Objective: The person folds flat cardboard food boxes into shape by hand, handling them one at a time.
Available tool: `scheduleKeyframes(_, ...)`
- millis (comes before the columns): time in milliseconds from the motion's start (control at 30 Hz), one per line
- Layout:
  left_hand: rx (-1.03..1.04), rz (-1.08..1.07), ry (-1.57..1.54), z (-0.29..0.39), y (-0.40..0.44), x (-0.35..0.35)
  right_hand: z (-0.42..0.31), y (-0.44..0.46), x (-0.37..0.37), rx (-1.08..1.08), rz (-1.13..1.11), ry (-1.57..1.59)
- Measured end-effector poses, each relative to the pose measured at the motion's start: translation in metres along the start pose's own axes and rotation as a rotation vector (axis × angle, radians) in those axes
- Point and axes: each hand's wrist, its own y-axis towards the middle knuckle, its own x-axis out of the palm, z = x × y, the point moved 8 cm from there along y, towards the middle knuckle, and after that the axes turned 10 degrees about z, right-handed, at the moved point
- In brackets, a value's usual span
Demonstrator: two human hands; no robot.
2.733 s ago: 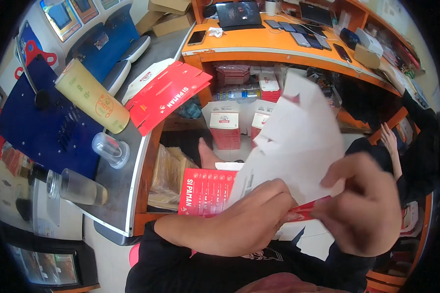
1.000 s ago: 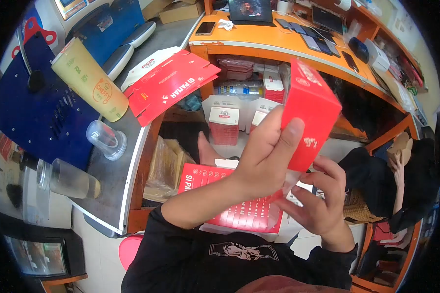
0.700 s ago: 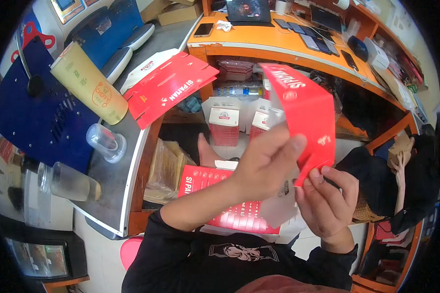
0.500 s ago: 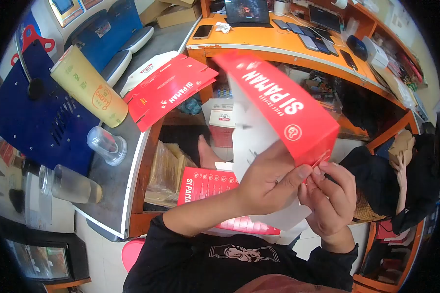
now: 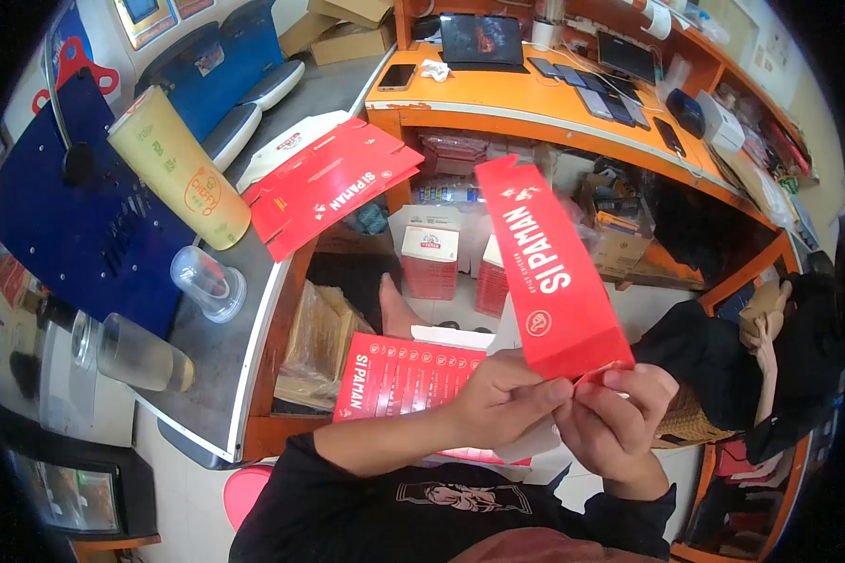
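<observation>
A red cardboard box (image 5: 556,272) printed "SIPAMAN" stands tilted in front of me, partly folded, with its lower end in both hands. My left hand (image 5: 502,402) is closed on its lower left corner, thumb pressed near the bottom edge. My right hand (image 5: 622,424) pinches the end flaps at the lower right; the fingertips of both hands nearly meet there. Below the hands, close to my lap, lies a stack of similar red boxes (image 5: 413,371), partly hidden by my left forearm.
Flat red cartons (image 5: 333,192) lie on the grey counter (image 5: 218,385) at left, beside a tall yellow cup (image 5: 180,169) and clear jars. Phones and a laptop (image 5: 482,39) rest on the orange desk (image 5: 498,84). More boxes (image 5: 429,263) stand on the floor. Another person (image 5: 770,328) sits at right.
The box has turned more upright and come down slightly, its red face now towards me and less of its white inside showing. Both hands have moved lower and left, still gripping its end.
</observation>
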Motion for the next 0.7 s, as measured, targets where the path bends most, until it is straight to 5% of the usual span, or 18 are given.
scheduleKeyframes(167, 0.091, -0.092, 0.262, 0.031, 0.002, 0.001, 0.018, -0.004, -0.005, 0.004, 0.087, 0.145)
scheduleKeyframes(300, -0.188, -0.126, 0.064, 0.024, 0.001, -0.009, 0.047, -0.019, -0.004, 0.336, 0.180, 0.487)
scheduleKeyframes(367, -0.216, -0.285, 0.095, 0.026, -0.002, -0.001, 0.063, -0.040, 0.023, 0.533, 0.040, 0.495)
scheduleKeyframes(567, -0.550, -0.482, -0.229, 0.008, -0.021, 0.021, 0.035, -0.029, 0.030, 0.219, -0.233, 0.613)
scheduleKeyframes(700, -0.524, -0.529, -0.214, 0.010, -0.021, 0.017, 0.032, -0.044, 0.040, 0.442, -0.335, 0.682)
